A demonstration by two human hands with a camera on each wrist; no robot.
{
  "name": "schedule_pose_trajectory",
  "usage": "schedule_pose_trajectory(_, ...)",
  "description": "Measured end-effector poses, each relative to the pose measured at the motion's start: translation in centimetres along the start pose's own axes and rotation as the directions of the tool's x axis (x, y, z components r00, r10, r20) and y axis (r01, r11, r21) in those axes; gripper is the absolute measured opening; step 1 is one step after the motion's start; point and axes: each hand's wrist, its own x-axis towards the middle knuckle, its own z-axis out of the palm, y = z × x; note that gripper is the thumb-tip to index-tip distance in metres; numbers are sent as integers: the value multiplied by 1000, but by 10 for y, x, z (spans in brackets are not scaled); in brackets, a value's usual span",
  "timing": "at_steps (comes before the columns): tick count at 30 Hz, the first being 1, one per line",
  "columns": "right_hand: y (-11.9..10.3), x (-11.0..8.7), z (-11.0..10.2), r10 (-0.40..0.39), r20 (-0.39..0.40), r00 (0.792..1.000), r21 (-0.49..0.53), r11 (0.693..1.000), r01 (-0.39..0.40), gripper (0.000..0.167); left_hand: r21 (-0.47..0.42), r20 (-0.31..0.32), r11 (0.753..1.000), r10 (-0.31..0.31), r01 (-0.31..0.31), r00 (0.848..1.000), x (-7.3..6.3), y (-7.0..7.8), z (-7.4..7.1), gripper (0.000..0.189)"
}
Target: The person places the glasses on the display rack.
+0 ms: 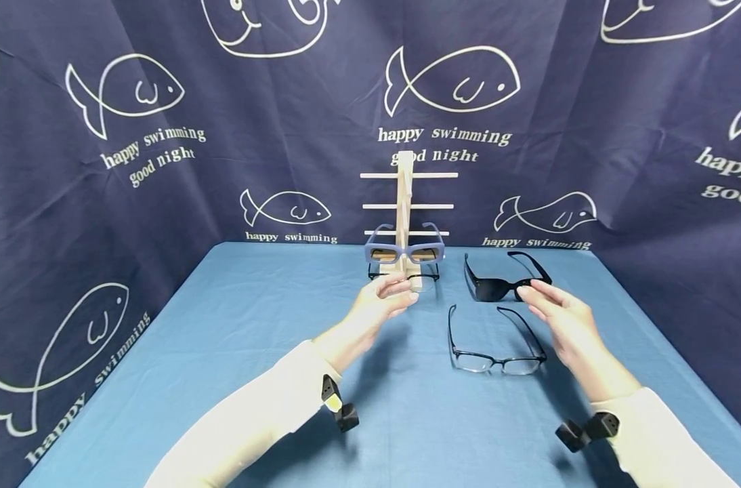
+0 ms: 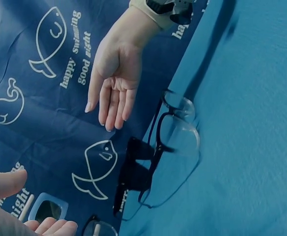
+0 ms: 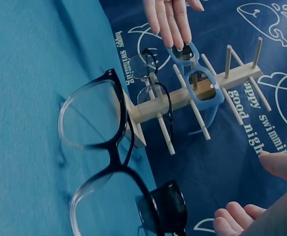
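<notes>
My left hand (image 1: 379, 303) hovers in front of the wooden glasses stand (image 1: 404, 203), its fingers extended and holding nothing. Blue-framed sunglasses (image 1: 405, 254) hang on the stand, and thin dark-rimmed glasses (image 1: 431, 276) sit just below them, partly covered by that hand in the head view. Over on the right, my right hand (image 1: 559, 315) is in the air near the black sunglasses (image 1: 494, 289); the left wrist view shows its fingers straight and the palm bare. Clear-lensed glasses with a dark upper rim (image 1: 501, 362) lie unfolded on the table, nearer to me.
A blue cloth covers the table (image 1: 255, 305). Behind and beside it hangs a dark blue curtain (image 1: 322, 135) with white fish drawings. The stand's upper pegs (image 1: 434, 175) carry no glasses.
</notes>
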Motion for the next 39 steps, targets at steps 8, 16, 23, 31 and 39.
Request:
schedule_pose_trajectory(8,11,-4,-14,-51,81,995,65,997,46,69,-6,10,999,-49,49,999,3,-15,13,55)
schedule_pose_trajectory(16,19,-9,-26,-29,135,990,16,999,27,85,8,-1,998,-70,70,998,1,-29,28,55)
schedule_pose_trajectory(23,31,-10,-39,9,181,983,-42,999,-2,90,59,-27,992,-107,108,994,-2,-44,41,57)
schedule_pose_trajectory(31,53,-3,-48,55,182,982,-81,996,-41,93,36,-26,985,-168,169,986,-3,-59,47,63)
schedule_pose_trajectory(39,61,-7,-50,122,192,974,-111,989,-102,90,53,-39,986,-158,160,987,-4,-70,55,62)
